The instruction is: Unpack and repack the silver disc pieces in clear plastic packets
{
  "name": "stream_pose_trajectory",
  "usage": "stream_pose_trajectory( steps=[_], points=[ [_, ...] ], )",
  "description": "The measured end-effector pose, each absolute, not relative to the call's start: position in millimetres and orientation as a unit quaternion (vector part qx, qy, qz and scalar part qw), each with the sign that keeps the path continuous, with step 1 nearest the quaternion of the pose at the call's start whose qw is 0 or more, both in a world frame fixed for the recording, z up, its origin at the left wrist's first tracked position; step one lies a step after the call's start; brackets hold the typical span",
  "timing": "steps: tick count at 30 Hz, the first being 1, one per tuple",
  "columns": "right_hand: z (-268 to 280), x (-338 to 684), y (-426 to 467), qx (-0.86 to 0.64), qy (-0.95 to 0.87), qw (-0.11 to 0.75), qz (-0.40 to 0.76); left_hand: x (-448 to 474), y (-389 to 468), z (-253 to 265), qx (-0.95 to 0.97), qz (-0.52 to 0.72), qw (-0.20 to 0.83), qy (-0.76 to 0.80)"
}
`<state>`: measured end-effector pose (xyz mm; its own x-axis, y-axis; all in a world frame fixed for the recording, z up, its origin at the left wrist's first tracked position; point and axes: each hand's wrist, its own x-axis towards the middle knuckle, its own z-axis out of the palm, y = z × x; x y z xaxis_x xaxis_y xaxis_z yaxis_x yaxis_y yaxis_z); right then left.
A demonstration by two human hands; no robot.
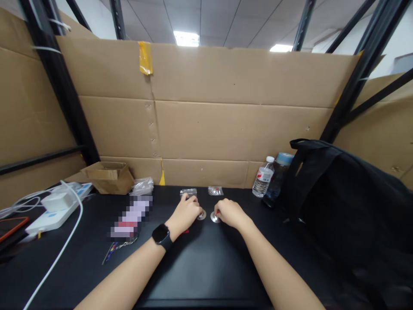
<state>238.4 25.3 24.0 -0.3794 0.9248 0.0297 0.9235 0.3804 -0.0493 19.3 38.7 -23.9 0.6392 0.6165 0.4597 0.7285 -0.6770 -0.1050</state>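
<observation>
My left hand (188, 212), with a dark watch on the wrist, is over the middle of the black table. Its bent fingertips close on the edge of a small round silver disc (202, 215). A bit of red shows beneath that hand. Opposite it, my right hand (230, 212) has its fingers pinched at a second silver disc (214, 218), with something small and red at the fingertips. The discs sit a short gap apart. Just beyond the hands lie two small clear plastic packets, one behind the left hand (188, 192) and another packet (215, 190) to its right.
On the left are a brown paper bag (108, 178), clear plastic bags (142, 186), a blurred-out phone-like item (131, 217), and a white power strip (60, 213) with cables. A water bottle (263, 178), a blue-capped bottle (282, 174) and a black backpack (348, 224) stand right. Cardboard (206, 129) walls the back.
</observation>
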Motion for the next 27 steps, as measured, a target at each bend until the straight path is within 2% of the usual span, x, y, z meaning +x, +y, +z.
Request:
stream_pose_trajectory(
  steps=[8, 18, 22, 27],
  points=[
    [21, 239, 28, -0.556, -0.831, 0.021, 0.022, 20, 39, -30, -0.878, -0.192, 0.198, -0.391],
    [16, 234, 25, -0.509, -0.86, -0.017, -0.026, 19, 26, -23, -0.869, -0.189, 0.207, -0.408],
    [12, 235, 28, -0.492, -0.87, -0.033, -0.027, 15, 23, -17, -0.865, -0.201, 0.18, -0.423],
    [10, 235, 31, -0.474, -0.88, -0.029, -0.025, 5, 29, -19, -0.854, -0.236, 0.088, -0.456]
  ],
)
